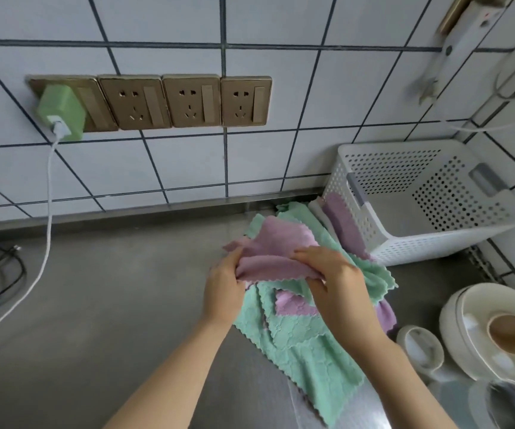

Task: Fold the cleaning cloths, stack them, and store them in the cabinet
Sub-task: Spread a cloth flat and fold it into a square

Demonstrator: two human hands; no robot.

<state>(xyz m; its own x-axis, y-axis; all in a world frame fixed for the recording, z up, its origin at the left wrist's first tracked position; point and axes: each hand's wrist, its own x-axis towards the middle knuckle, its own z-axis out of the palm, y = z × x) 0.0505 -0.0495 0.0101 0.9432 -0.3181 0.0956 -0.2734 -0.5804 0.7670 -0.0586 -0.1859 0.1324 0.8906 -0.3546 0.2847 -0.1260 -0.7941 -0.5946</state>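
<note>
We hold a purple cloth (276, 253) between both hands over the steel worktop (110, 298). The fingers of our left hand (223, 292) curl round its left edge, and the fingers of our right hand (335, 283) pinch its right edge. Just beneath our fingers lies a loose heap of green cloths (305, 345) and purple ones. Beyond our right fingers a white basket (420, 199) lies tipped on its side. To the right of them sit some dishes (497, 332).
</note>
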